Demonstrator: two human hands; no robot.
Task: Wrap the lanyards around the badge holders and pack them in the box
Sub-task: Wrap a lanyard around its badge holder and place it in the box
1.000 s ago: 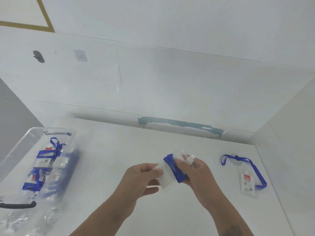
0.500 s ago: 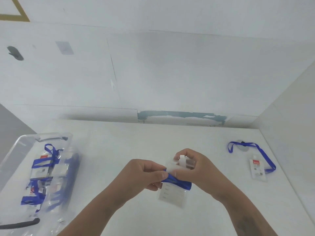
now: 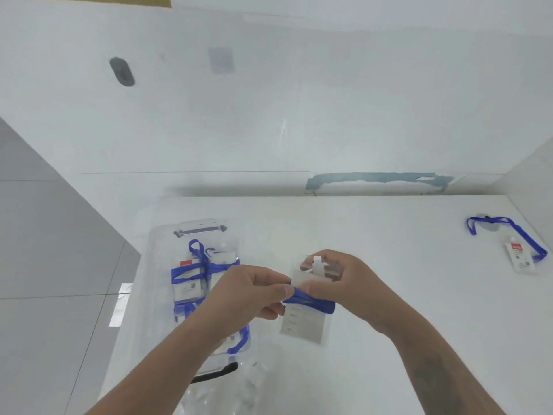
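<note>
The lanyard point(image 3: 309, 301) wound on the held badge holder point(image 3: 305, 323) is deep blue. This holder is clear with a pale grey-white card inside, and its clip point(image 3: 316, 262) is white. The box point(image 3: 196, 283) is clear plastic with a black handle point(image 3: 214, 374); inside are blue straps and white cards, one with a red patch. At the right, a second lanyard point(image 3: 508, 235) is blue too, and its badge point(image 3: 519, 260) is white with a small red mark. The table point(image 3: 389, 265) is white. The wall point(image 3: 299, 100) is white with a teal stripe point(image 3: 374, 179) and a dark grey spot point(image 3: 121, 71). The floor point(image 3: 45, 265) is grey.
</note>
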